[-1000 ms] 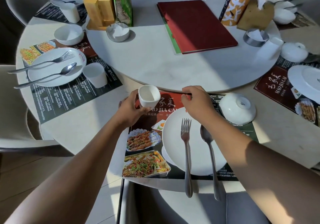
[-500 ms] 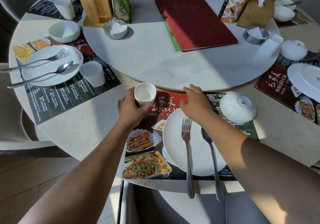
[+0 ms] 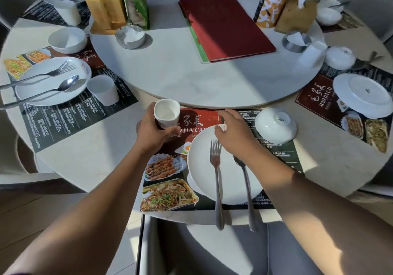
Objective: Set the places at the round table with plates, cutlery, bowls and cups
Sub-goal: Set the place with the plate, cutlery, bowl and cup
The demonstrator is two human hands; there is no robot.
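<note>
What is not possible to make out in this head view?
All in the head view.
Cup base: hidden by the left hand.
Spoon bowl: partly covered by the wrist of the right hand.
Its hold on the plate: fingers' undersides hidden.
Placemat small print: too small.

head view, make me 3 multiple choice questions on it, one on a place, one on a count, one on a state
1. Where is the upside-down bowl relative to the near plate? A to its left; B to its right; C on top of it
2. How many pieces of cutlery lie on the near plate? A two; B three; C four
3. What is the left hand doing? A lying flat; B pointing; C holding a white cup

Key:
1 B, the bowl stands on the placemat to the plate's right.
2 A, one fork and one spoon.
3 C, it grips the cup's side.
</note>
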